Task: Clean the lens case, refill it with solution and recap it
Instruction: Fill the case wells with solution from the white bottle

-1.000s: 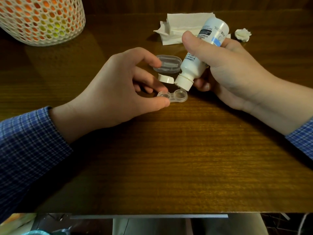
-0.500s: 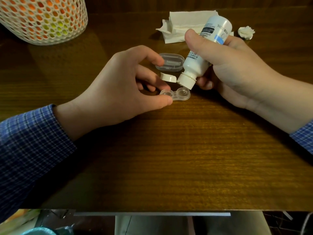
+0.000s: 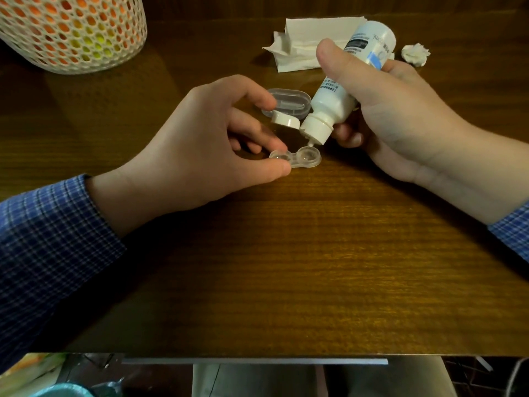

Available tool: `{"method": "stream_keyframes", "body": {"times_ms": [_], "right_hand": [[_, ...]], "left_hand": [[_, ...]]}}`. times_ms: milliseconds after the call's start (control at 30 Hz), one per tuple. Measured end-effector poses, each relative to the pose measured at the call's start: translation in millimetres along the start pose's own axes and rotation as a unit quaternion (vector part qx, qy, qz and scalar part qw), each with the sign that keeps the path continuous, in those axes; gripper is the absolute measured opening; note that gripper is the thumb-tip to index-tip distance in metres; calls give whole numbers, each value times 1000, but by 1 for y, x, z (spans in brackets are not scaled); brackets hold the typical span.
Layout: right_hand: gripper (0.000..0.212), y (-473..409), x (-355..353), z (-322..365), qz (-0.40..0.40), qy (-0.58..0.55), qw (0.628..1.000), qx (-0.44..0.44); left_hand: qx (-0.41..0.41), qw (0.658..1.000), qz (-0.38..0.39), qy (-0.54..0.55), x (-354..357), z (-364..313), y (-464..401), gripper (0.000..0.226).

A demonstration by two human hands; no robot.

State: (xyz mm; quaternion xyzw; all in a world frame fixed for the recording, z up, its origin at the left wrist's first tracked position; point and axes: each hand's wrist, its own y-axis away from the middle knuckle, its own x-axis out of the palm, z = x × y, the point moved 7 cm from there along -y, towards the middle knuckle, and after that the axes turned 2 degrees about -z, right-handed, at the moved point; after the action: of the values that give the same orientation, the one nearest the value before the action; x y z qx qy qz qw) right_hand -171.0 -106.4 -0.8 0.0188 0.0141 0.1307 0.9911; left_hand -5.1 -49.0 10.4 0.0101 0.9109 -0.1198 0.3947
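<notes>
My right hand (image 3: pixel 395 110), gripping the solution bottle (image 3: pixel 346 90), has lifted its nozzle off the lens case (image 3: pixel 297 159) pinched by my left hand (image 3: pixel 200 147); refilling nears completion.

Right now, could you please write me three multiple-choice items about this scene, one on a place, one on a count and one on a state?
1. Where is the nozzle of the solution bottle?
A. Just above the right well of the lens case
B. Inside the mesh basket
C. Flat on the folded tissue

2. How many wells does the lens case have?
A. One
B. Two
C. Four

3. What state is the bottle's flip cap in?
A. Snapped closed
B. Missing
C. Flipped open, hanging beside the nozzle

Answers:
1 A: the right hand tilts the bottle so that its tip sits over the right well.
2 B: two round wells show, joined side by side, the left one pinched by the left hand.
3 C: the cap hangs open to the left of the nozzle.
</notes>
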Motion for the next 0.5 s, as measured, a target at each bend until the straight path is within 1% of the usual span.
{"method": "stream_keyframes", "body": {"times_ms": [500], "right_hand": [[29, -1, 1, -1, -3, -1, 1000, 6]], "left_hand": [[7, 1000, 2, 3, 0, 0, 0, 71]]}}
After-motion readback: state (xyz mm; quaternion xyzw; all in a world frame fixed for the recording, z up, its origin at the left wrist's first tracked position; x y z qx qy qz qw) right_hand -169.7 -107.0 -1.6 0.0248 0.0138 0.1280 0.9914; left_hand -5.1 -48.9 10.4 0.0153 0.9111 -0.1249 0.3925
